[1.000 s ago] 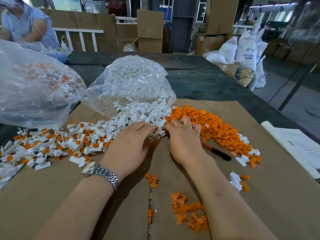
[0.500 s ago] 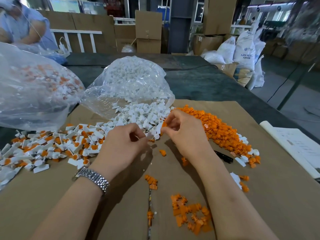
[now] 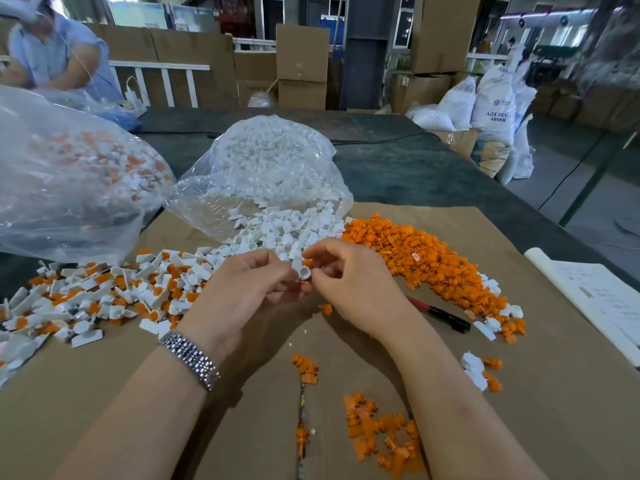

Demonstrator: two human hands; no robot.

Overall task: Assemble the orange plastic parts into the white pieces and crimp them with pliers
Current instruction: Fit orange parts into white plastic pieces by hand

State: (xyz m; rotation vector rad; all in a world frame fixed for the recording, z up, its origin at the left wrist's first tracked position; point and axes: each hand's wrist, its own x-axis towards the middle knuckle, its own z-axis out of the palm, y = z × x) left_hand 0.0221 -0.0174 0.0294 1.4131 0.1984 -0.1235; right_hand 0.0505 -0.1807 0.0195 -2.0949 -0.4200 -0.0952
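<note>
Both hands have lifted off the counter [image 3: 433,393] since a second ago. Left hand [image 3: 249,289] pinches a white piece [image 3: 302,270], cup facing up; right hand [image 3: 353,282] pinches an orange part [image 3: 307,263] against it. Insertion is imminent. The seating depth is hidden by fingers. Pliers [image 3: 440,311] are partly covered by the right wrist.

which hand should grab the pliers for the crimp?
Right, probably. The pliers, red and black handles, lie on the cardboard just beside the right hand's wrist. The left hand pinches the white piece and would have to cross over.
</note>
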